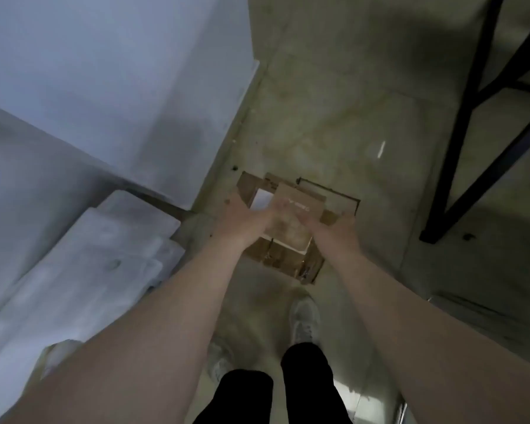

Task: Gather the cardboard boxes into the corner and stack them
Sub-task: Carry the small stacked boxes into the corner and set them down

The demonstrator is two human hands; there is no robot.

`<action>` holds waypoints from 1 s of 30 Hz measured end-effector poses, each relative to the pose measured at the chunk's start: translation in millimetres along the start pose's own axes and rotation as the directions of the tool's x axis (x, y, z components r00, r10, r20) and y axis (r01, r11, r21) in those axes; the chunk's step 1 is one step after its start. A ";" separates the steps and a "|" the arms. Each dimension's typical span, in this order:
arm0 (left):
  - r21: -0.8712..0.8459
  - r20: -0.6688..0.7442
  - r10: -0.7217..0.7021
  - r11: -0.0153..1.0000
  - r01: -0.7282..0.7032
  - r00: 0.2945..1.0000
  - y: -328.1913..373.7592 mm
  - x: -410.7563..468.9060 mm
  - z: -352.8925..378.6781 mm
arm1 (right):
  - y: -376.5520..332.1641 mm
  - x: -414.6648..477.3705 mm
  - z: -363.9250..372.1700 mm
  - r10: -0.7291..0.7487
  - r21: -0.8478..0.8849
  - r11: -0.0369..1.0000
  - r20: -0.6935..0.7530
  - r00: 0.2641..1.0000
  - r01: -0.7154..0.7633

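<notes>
Fingers of both hands, left hand [251, 214] and right hand [334, 228], look loosely spread over a small box [300, 206]; motion blur hides any grip. It sits atop larger boxes [283, 260] beside the wall [135, 87], off-centre, and could slide off.

1. Both forearms are bare from the lower edge of the view to the wrists; no sleeve, watch or band shows on either.
2. The left hand [251, 215] and right hand [334, 228] are bare, with no gloves or rings that can be made out; both are blurred.
3. The legs wear black trousers [306, 381], plain and unmarked, reaching down to the shoes.
4. The feet are in pale grey-white sneakers [305, 319], lace-up by the look of them; the detail is too smeared to tell more.
</notes>
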State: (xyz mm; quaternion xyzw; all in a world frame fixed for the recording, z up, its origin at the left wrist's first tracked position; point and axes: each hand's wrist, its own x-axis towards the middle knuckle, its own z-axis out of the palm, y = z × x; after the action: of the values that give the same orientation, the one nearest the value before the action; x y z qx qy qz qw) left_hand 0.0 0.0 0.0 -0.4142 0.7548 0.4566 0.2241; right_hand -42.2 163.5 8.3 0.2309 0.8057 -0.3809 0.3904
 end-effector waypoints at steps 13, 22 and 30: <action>-0.166 0.049 -0.017 0.986 0.025 0.999 -27.7 29.9 12.5 | 6.0 40.2 34.2 -0.051 0.175 0.984 0.143 0.988 0.026; -0.343 -0.110 -0.032 0.939 -0.008 0.993 -19.4 -54.4 -78.2 | -64.6 -65.2 36.9 -0.215 0.115 0.974 0.203 0.955 0.195; -0.380 -0.318 -0.030 0.920 -0.098 0.948 -32.4 -194.4 -207.2 | -131.7 -229.3 59.0 -0.377 0.010 0.916 0.358 0.854 0.400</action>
State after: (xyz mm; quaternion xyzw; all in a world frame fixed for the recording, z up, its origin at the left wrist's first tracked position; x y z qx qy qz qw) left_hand 143.3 -107.2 223.0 -0.5050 0.6819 0.5291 0.0045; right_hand 31.2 20.0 226.1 -0.0213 0.7643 -0.4606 0.4507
